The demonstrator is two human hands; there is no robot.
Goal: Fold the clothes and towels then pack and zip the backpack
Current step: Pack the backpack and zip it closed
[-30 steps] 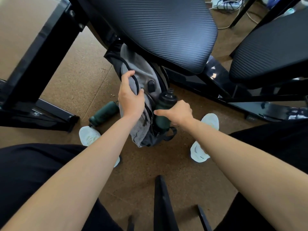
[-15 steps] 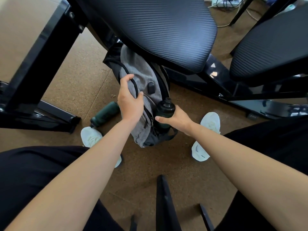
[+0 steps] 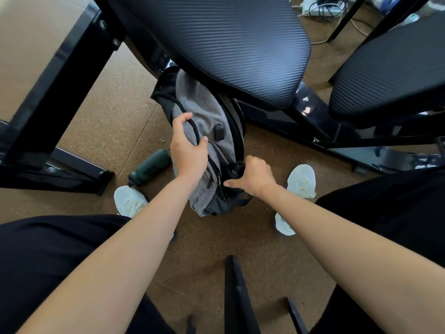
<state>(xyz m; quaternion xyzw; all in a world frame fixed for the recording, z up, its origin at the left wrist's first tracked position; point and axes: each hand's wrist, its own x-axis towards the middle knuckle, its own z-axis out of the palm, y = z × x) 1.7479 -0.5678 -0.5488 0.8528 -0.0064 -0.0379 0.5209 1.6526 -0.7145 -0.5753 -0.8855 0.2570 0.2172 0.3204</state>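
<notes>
1 green bottle (image 3: pixel 149 167) is seen on the floor (image 3: pixel 115 121) beside the upright grey backpack (image 3: pixel 204 112), whose front panel is gripped by the left hand (image 3: pixel 189 153). a 2nd dark bottle (image 3: pixel 237 167) at its side pocket is clasped by the right hand (image 3: pixel 254 180); packing is judged nearly done, zipping unconfirmed.

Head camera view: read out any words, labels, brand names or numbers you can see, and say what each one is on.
No text can be read anywhere in this view.
On the grey backpack: its black tab shows no lettering.
On the green bottle on the floor: no readable label.
On the white shoes: no readable brand mark.
On the dark bottle under the right hand: mostly hidden, nothing legible.
</notes>
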